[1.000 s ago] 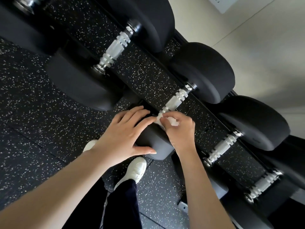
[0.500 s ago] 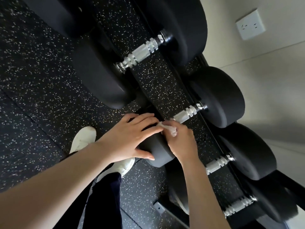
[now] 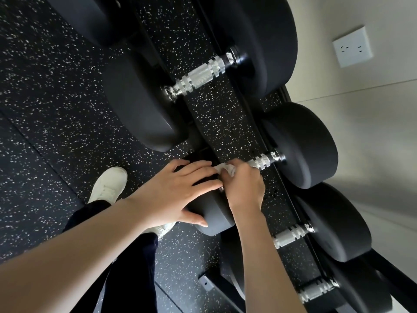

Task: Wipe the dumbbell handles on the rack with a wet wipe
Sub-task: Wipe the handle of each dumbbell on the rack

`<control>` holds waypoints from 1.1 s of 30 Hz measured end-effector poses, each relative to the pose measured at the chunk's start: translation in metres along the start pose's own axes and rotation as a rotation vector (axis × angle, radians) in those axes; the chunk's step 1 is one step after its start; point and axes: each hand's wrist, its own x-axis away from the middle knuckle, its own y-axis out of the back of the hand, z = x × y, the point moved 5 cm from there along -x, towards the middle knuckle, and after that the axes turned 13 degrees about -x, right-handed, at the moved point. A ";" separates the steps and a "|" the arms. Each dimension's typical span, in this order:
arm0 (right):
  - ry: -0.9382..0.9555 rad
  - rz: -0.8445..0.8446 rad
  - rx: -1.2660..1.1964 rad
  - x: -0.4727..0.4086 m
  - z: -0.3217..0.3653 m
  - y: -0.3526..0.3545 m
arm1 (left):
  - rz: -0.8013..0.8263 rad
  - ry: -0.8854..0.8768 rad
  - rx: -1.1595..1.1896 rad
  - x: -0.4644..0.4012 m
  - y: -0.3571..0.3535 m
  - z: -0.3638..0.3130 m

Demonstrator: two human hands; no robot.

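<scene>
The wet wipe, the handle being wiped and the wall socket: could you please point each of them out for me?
wet wipe (image 3: 225, 169), head view, on the white wad showing between the hands.
dumbbell handle (image 3: 262, 161), head view, on its bare knurled metal.
wall socket (image 3: 352, 46), head view, on the middle of its white plate.

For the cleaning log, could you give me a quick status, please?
Right hand grips wet wipe on dumbbell handle. Left hand flat on its near weight head. Nothing obstructing.

left hand (image 3: 178, 190): fingers spread flat, pressing | right hand (image 3: 244, 186): curled, seemingly pinching
</scene>
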 end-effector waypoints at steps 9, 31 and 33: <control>0.027 -0.135 0.025 -0.022 -0.010 0.037 | 0.020 0.002 0.002 0.001 -0.003 0.001; 0.085 -0.217 -0.076 -0.021 -0.021 0.041 | -0.009 0.012 0.003 0.000 -0.002 0.000; 0.101 -0.260 -0.041 -0.023 -0.021 0.049 | -0.008 0.011 0.005 0.001 -0.002 0.000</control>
